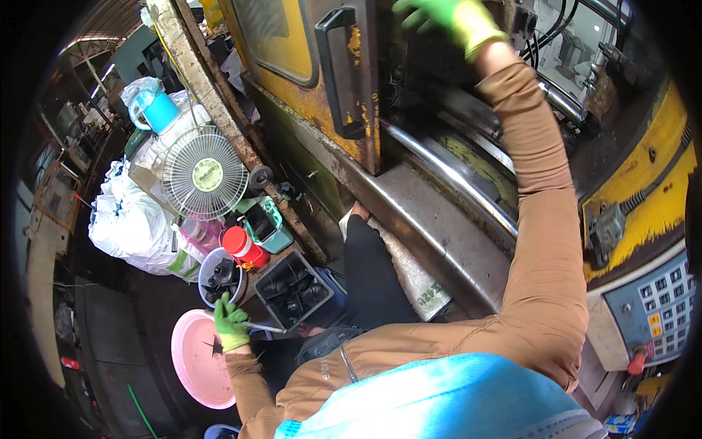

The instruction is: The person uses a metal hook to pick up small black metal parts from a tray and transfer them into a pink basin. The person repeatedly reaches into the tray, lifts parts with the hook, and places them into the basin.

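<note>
My left hand (231,324), in a green glove, is closed around a slim grey tool (265,328) whose kind I cannot make out. It is over the edge of a pink basin (191,358). A small dark piece (217,345) shows just below that hand, and whether the hand holds it too I cannot tell. My right hand (453,20), gloved in green and yellow, stretches far forward into the opening of a yellow machine, slightly blurred, its fingers apart and nothing visible in them. Near it stands the machine's yellow door (292,80) with a black handle (340,73).
A grey crate (292,289) of black parts, a bowl (221,274) of black parts, a red-lidded container (245,247) and a fan (206,174) stand at the left. White sacks (139,227) lie beyond. A control panel (651,307) is at the right, below a metal rod (453,175).
</note>
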The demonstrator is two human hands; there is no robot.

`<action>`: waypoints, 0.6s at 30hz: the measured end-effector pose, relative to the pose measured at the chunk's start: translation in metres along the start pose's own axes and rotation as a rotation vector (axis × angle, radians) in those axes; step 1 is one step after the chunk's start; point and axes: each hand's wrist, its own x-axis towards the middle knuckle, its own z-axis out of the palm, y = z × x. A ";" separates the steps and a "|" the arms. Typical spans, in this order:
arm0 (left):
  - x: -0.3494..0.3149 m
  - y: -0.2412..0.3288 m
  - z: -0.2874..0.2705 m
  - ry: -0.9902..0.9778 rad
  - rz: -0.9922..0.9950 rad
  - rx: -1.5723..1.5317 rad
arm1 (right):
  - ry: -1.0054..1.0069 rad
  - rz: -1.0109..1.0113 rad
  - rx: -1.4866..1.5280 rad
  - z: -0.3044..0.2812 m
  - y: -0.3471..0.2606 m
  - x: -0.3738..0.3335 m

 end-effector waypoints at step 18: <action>0.054 0.006 0.123 0.098 0.130 0.402 | 0.753 0.451 -0.929 -0.255 0.282 0.077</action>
